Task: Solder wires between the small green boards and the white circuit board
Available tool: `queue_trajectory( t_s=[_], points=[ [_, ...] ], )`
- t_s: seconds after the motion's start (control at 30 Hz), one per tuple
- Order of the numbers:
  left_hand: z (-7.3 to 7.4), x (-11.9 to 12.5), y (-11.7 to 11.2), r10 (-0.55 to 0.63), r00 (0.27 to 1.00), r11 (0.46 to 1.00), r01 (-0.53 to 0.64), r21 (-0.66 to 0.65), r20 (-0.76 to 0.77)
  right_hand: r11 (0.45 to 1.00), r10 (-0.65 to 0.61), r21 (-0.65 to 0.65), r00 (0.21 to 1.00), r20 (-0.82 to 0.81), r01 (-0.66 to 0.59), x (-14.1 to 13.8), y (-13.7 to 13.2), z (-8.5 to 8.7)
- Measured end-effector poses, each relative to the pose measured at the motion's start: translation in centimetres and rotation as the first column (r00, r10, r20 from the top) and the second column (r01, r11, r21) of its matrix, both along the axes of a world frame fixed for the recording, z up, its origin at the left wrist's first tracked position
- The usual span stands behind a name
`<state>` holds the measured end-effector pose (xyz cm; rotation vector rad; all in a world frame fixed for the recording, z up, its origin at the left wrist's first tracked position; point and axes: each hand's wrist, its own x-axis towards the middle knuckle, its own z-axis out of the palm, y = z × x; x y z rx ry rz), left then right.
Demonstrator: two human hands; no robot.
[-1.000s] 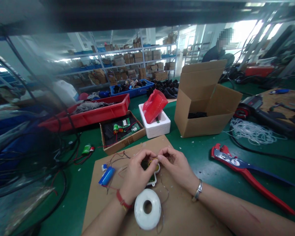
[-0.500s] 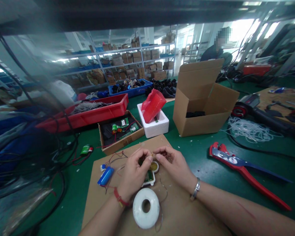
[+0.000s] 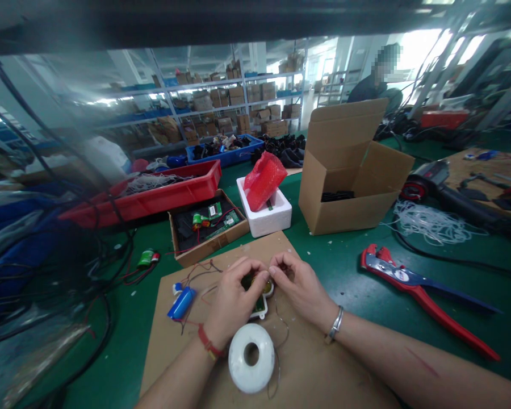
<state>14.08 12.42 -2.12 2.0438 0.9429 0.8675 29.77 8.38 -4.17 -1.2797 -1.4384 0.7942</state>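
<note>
My left hand (image 3: 242,289) and my right hand (image 3: 297,288) meet fingertip to fingertip over a small white-framed housing (image 3: 262,313) with a green circuit board in it. Both are closed in a pinch; whatever lies between the fingers is too small to make out. My left hand hides much of the housing. Close to my left wrist, a white roll (image 3: 235,363) with a round hole lies on the cardboard sheet (image 3: 319,363), a thin wire (image 3: 288,329) curling beside it. Left of my left hand is a blue cylindrical battery (image 3: 181,304) with red and black leads.
Behind my hands are a shallow carton (image 3: 213,245) of circuit boards, a white foam box (image 3: 272,222) holding red bubble wrap (image 3: 264,182), and an open cardboard box (image 3: 353,217). Red-handled cutters (image 3: 409,279) lie at right, near coiled clear tubing (image 3: 430,221). A person (image 3: 372,85) is in the background.
My fingertips have drawn closer together, and the small yellowish bit seen between them before is now hidden. The view has shifted slightly; the objects around have stayed in place.
</note>
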Motion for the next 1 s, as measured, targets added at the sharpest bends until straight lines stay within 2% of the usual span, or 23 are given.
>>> queue_trajectory(
  t_s=[0.47, 0.73, 1.0],
  points=[
    [-0.05, 0.04, 0.07, -0.014, 0.998, 0.996, 0.019, -0.085, 0.055, 1.000, 0.001, 0.008, 0.999, 0.042, -0.002, -0.10, -0.29, -0.02],
    [-0.19, 0.02, 0.46, 0.063, 0.977, 0.972, -0.014, -0.233, 0.201, 0.992, -0.054, 0.116, 0.998, 0.008, 0.053, -0.19, -0.42, 0.41],
    [-0.33, 0.14, 0.58, 0.083, 0.968, 0.967, -0.021, -0.254, 0.237, 0.975, -0.015, 0.223, 0.999, 0.033, 0.008, -0.15, -0.71, 0.72]
  ],
)
